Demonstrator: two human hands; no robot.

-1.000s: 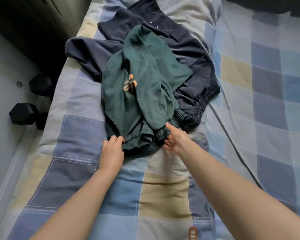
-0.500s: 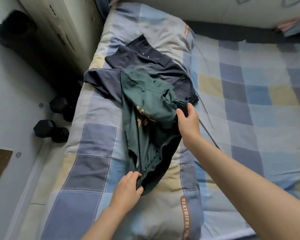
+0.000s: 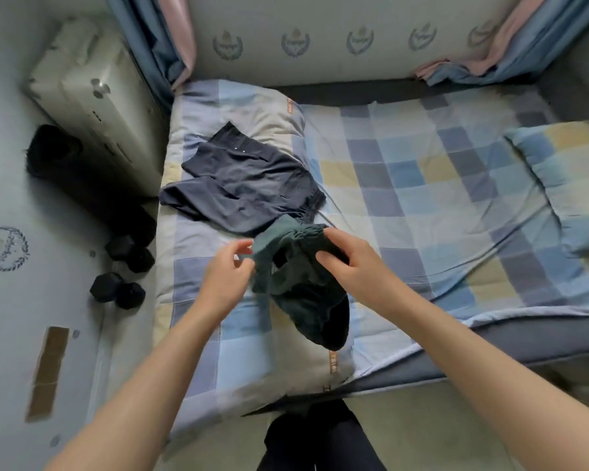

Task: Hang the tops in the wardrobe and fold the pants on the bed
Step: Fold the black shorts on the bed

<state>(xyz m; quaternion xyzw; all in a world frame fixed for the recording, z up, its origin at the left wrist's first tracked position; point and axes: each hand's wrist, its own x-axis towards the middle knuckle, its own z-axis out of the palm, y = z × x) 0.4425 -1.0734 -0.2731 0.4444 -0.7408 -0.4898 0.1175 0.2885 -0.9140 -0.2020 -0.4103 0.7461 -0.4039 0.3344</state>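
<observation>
- The green pants (image 3: 300,287) hang bunched above the near half of the bed (image 3: 422,185), lifted clear at the top, their dark lower end drooping down toward the quilt's near edge.
- The right hand (image 3: 351,260) grasps the elastic waistband at the top of the green pants, fingers curled over the gathered cloth.
- The left hand (image 3: 227,277) is at the left edge of the green pants, thumb and fingers closing on a flap of the fabric; motion blur there keeps me from saying how firm that pinch is.
- The relation that matters: the garment's long axis runs from the waistband at the hands down and toward the person, so the legs lie below and nearer than the grip. Both hands sit at the waist end, the right more squarely on it.
- My judgement is that the next step is spreading the waistband between the hands and laying the pants flat for folding.
- Just beyond the green pants, farther up the bed, lie dark navy pants (image 3: 242,188), spread loosely and not yet folded.
- The bed carries a checked blue, yellow and grey quilt (image 3: 388,164), soft and rumpled.
- Left of the bed on the floor stand black dumbbells (image 3: 118,290), with a pale suitcase (image 3: 92,96) behind them.
</observation>
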